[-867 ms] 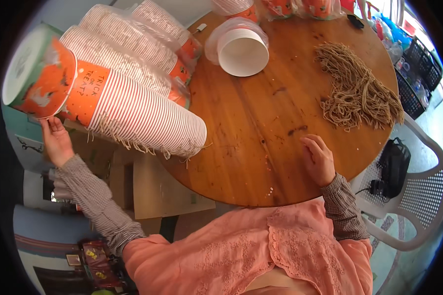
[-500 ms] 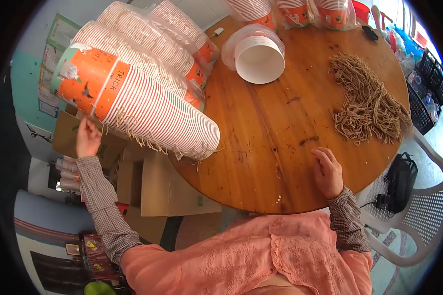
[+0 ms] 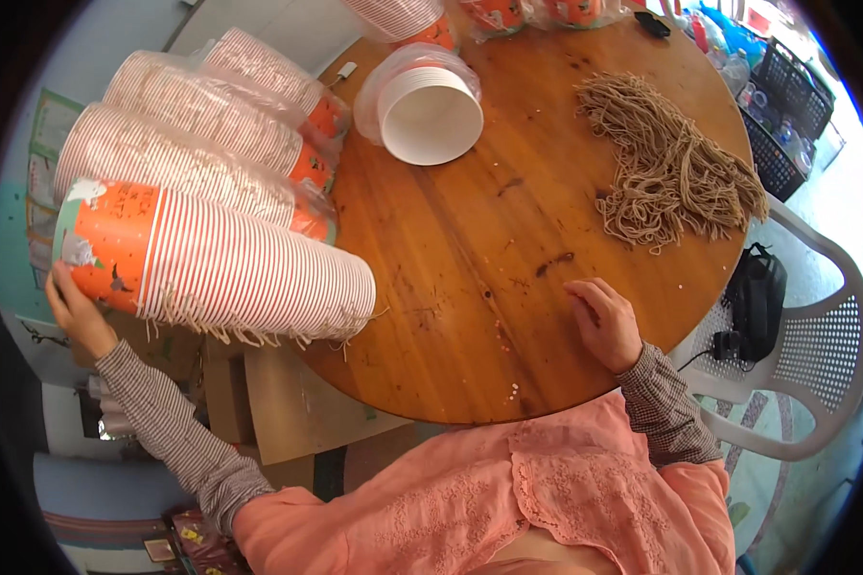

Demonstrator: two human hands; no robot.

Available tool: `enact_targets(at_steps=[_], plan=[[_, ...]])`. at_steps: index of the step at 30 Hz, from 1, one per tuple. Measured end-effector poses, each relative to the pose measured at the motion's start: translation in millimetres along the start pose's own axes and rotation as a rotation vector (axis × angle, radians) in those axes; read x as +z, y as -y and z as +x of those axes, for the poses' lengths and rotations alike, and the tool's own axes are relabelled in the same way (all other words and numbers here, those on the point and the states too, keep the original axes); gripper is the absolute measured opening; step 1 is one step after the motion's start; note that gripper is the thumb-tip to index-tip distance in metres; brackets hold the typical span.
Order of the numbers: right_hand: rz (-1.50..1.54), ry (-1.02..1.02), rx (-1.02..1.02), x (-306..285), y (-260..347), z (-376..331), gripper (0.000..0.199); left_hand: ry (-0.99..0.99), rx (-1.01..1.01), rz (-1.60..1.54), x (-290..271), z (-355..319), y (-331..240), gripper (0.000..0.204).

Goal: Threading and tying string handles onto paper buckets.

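A long stack of nested paper buckets [image 3: 259, 259] lies on its side along the table's left edge. Its end bucket is orange with Halloween pictures, and short string ends stick out along the near side. My left hand [image 3: 84, 314] grips the orange end, its fingers against the bucket wall and partly hidden behind it. Over the table's near right part, my right hand [image 3: 606, 326] is empty, with fingers loosely bent and the thumb apart. A heap of tan strings [image 3: 671, 163] lies beyond it.
More bucket stacks in clear plastic [image 3: 201, 115] lie behind the long one. A bagged stack of white-lined buckets [image 3: 431, 117] faces me on the round wooden table [image 3: 470, 249]. Cardboard boxes [image 3: 307, 402] stand below left; a plastic chair [image 3: 805, 364] holds a black bag.
My left hand has gone from below the stack to its orange end. The stack lies flatter and less slanted. My right hand keeps its place over the table; the whole view has shifted.
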State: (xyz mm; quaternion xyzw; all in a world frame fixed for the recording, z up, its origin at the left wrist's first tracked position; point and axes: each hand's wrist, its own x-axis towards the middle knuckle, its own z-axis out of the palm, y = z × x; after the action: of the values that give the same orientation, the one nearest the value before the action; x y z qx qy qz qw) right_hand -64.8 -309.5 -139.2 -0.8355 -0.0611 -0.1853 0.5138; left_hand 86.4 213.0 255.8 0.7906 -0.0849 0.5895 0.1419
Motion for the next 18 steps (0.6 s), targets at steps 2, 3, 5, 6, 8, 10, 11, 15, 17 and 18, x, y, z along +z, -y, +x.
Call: enact_targets(at_steps=[2,3,5,6,8,10,11,15,17,18], plan=[[0.035,0.012,0.008,-4,-2,4,0.017,-0.045,-0.007,-0.148,11,-14,-36,0.043],[0.119,0.048,0.073,-7,-4,12,0.017,-0.045,-0.013,-0.154,16,-27,-58,0.043],[0.235,0.102,0.136,-10,-6,38,0.017,-0.330,0.481,0.461,16,-55,-99,0.044],[0.270,0.118,0.134,-8,-5,60,0.017,-0.267,0.500,0.173,23,-77,-112,0.043],[0.249,0.021,0.078,6,-23,107,0.018,-0.066,0.365,-0.346,86,-169,-153,0.042],[0.564,-0.077,0.244,46,-41,166,0.019,0.318,0.308,-0.542,138,-221,-166,0.044],[0.429,-0.224,0.144,67,-68,186,0.021,0.430,0.194,-0.567,184,-251,-170,0.045],[0.280,-0.357,0.194,124,-111,246,0.028,0.374,-0.354,-0.627,313,-324,-147,0.050],[0.270,-0.406,0.254,134,-105,257,0.029,0.322,-0.458,-0.601,344,-344,-138,0.039],[0.234,-0.398,0.227,133,-102,266,0.027,0.328,-0.491,-0.577,355,-352,-136,0.033]])
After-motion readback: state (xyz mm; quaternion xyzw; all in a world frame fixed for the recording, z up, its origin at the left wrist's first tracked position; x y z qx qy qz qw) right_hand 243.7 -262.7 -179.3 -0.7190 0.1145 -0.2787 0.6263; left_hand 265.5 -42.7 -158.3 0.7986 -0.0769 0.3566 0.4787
